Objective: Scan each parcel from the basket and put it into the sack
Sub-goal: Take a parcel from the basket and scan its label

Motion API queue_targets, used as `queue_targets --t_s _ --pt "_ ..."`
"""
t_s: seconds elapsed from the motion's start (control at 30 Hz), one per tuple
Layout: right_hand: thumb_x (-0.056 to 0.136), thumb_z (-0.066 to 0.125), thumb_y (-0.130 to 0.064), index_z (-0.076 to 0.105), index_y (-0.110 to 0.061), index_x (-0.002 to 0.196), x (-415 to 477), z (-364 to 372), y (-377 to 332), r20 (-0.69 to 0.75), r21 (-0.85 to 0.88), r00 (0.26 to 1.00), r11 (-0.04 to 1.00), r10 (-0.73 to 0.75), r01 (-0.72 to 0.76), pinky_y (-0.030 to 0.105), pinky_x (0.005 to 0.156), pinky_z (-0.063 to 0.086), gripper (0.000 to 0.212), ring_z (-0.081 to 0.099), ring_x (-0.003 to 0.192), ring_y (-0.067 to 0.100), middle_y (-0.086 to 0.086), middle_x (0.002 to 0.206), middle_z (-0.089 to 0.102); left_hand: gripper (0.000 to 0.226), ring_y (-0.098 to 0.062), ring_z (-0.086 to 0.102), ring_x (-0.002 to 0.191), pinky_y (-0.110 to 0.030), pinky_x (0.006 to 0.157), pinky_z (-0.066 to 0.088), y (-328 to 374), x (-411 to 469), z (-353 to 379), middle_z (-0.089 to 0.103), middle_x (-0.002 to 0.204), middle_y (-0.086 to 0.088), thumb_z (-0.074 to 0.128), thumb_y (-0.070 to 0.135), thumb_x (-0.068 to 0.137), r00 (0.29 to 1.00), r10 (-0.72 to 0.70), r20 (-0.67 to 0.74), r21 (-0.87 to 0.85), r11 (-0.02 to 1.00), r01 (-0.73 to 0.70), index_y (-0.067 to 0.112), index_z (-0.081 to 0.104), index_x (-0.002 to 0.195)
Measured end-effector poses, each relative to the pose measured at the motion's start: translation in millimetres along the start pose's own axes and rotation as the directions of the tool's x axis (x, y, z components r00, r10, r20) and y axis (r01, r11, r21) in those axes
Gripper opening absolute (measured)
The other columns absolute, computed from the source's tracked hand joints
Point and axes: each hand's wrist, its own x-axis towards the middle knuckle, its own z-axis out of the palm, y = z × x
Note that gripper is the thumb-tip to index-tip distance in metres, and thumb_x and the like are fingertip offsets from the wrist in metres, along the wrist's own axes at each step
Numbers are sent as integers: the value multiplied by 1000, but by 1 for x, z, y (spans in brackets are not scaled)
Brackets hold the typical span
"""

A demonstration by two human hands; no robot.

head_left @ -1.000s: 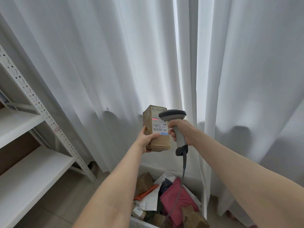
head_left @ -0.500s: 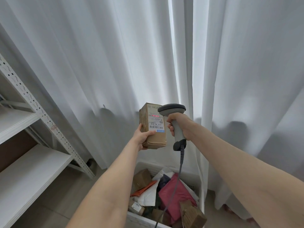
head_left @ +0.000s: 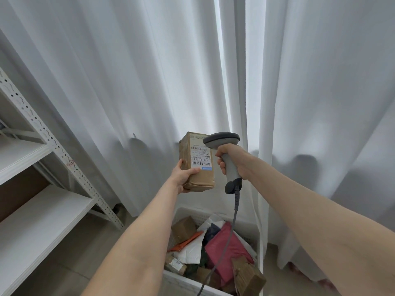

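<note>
A brown parcel (head_left: pixel 202 181) is held upright in the air above the far end of the basket (head_left: pixel 185 211), with its white label (head_left: pixel 201 160) turned toward the camera. It is gripped near its lower left edge by the left hand (head_left: pixel 184 175): the thumb is laid across the front face just under the label, while the other fingers are wrapped behind the box and are hidden. Just to the right of the parcel, a grey scanner (head_left: pixel 222 140) is held by the right hand (head_left: pixel 234 158), whose fingers are curled close together round the handle. The scanner's head overlaps the parcel's upper right corner in the view, and whether the two touch cannot be told. Lower down, a narrow gap is seen between the parcel's right edge and the handle. A grey cable (head_left: pixel 236 202) hangs from the base of the handle down across the basket's contents, where a pink mailer (head_left: pixel 222 245), a small brown box (head_left: pixel 183 228), a white mailer (head_left: pixel 192 249) and an orange envelope (head_left: pixel 186 242) are heaped. Close behind both hands, white curtains (head_left: pixel 128 82) are hung. To the left a white shelf rack (head_left: pixel 46 135) is placed, its perforated post slanting down toward the basket's left side, and a strip of floor (head_left: pixel 70 265) is seen between the lower shelf's edge and the basket.
</note>
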Motion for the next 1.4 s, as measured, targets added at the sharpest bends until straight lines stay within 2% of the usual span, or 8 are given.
queue_targets --t_s 0.3,0.43,0.53,0.7,0.83,1.03,1.2,1.4 --pt "92 57 -7 56 -5 92 20 18 29 -16 71 999 997 40 -39 23 50 48 3 50 51 13 12 74 66 69 -25 61 95 -53 83 55 -11 -23 -29 59 114 -5 74 31 82 995 -24 -98 -37 999 21 25 38 141" --pt "87 65 -8 63 -5 99 35 52 60 -30 56 997 996 66 -64 32 66 54 13 59 71 21 11 86 63 49 -26 60 93 -51 81 57 -27 -51 -64 62 105 -7 70 35 84 977 -66 -204 -93 994 48 21 50 126" --pt "87 66 -10 63 -7 108 33 88 82 57 39 995 996 80 -82 41 81 56 21 64 90 27 13 103 66 49 -30 60 104 -54 82 55 -42 -76 -95 62 112 -11 71 37 83 954 -93 -284 -141 989 54 19 52 124" --pt "91 64 -12 60 -14 96 4 157 110 226 90 970 990 90 -113 44 90 55 7 68 96 29 14 109 70 42 -30 60 105 -48 75 58 -67 -134 -155 61 114 -11 71 35 84 909 -113 -402 -191 981 37 23 49 118" --pt "92 64 -17 62 -14 96 -29 214 125 363 128 927 980 95 -151 40 72 56 5 68 81 25 11 97 71 51 -29 60 105 -48 77 58 -91 -181 -205 63 114 -10 73 36 82 862 -117 -494 -235 972 -3 22 51 125" --pt "86 72 -20 63 -12 109 -74 309 174 464 10 878 991 115 -135 47 92 54 27 69 97 30 11 106 72 61 -29 60 107 -49 79 58 -139 -260 -284 63 117 -10 79 33 75 803 -137 -581 -286 957 -44 20 50 128" --pt "80 78 -20 63 -10 118 -121 399 234 477 -64 866 989 150 -136 49 95 53 42 68 100 30 10 106 72 69 -25 59 102 -44 76 59 -185 -328 -364 61 116 -7 81 31 74 762 -160 -628 -304 951 -51 19 47 132" --pt "79 78 -12 61 -8 121 -161 499 308 471 -137 864 982 181 -131 46 99 49 46 65 105 30 11 112 69 82 -24 59 97 -49 85 56 -246 -382 -462 55 121 -6 81 30 74 731 -204 -651 -326 945 -26 18 36 142"
